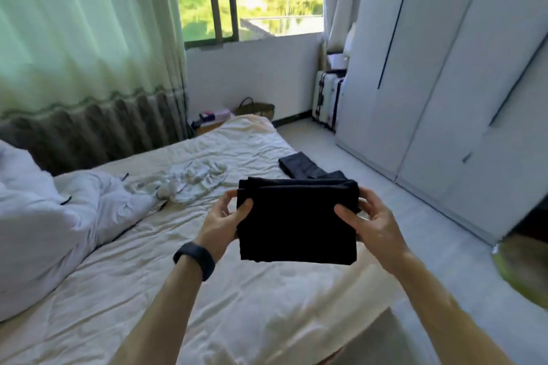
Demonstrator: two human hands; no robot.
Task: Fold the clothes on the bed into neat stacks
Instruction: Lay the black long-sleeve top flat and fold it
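1. The black garment (296,225) is folded into a compact rectangle. It is held in the air above the bed (148,275), near the right edge and clear of the sheet.
2. The left hand (228,216) grips the garment's left edge, with the thumb on the near face and the fingers curled behind. The right hand (373,222) grips the right edge the same way, so neither hand is free.
3. The fold looks finished, so the step in hand is probably setting the garment on a stack. A dark folded piece (302,167) lies farther along the bed by the right edge, partly hidden behind the held garment. It seems the likely base.
4. Hold both edges level. Several layer edges show along the top, and they could fan apart if one side dips.
5. Lower the garment flat rather than corner first. Line its edges up with the piece below before letting go.
6. Slide the fingers out sideways from underneath, then press the top lightly with flat palms to settle it.
7. The sheet is rumpled and soft, so a stack could lean. A smoother patch would serve better.
8. A crumpled white garment (192,184) lies unfolded mid-bed, beside a white duvet (44,231). It looks to be the next piece.
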